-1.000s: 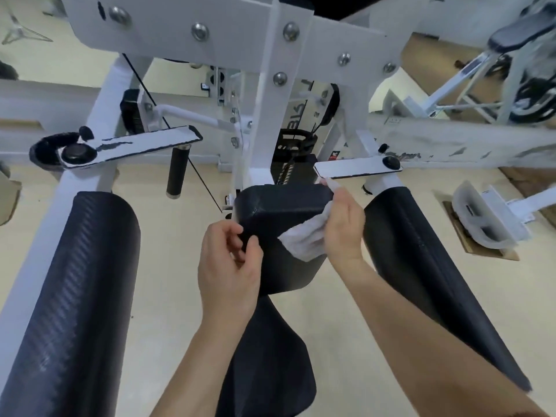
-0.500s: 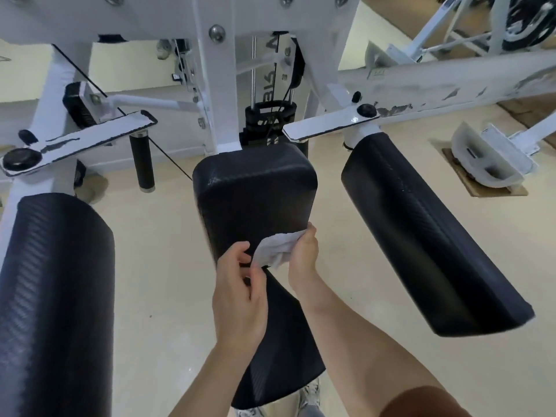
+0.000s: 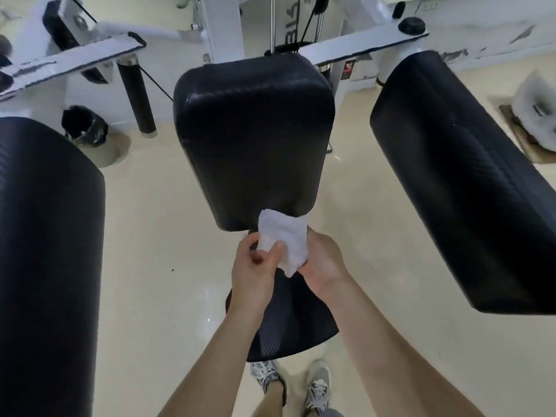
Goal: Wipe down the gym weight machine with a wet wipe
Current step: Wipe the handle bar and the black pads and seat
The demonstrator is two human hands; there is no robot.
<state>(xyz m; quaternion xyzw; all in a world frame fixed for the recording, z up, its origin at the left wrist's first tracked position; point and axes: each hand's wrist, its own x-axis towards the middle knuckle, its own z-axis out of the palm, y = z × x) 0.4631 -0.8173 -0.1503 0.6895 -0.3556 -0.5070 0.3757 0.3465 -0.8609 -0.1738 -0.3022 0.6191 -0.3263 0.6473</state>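
A white wet wipe is held between both hands just below the lower edge of the black back pad of the white weight machine. My left hand pinches the wipe's left edge with thumb and fingers. My right hand grips its right side from beneath. The black seat pad lies under my hands, partly hidden by my forearms. A long black arm pad sits at the right and another at the left.
The white frame post and cable stack rise behind the back pad. A black handle grip hangs at upper left near a small black bin. White machine parts lie on the floor at right. My shoes stand below the seat.
The view has tilted down and closer. Both hands with the wipe have come down from the back pad's right face to below its lower edge, above the seat.
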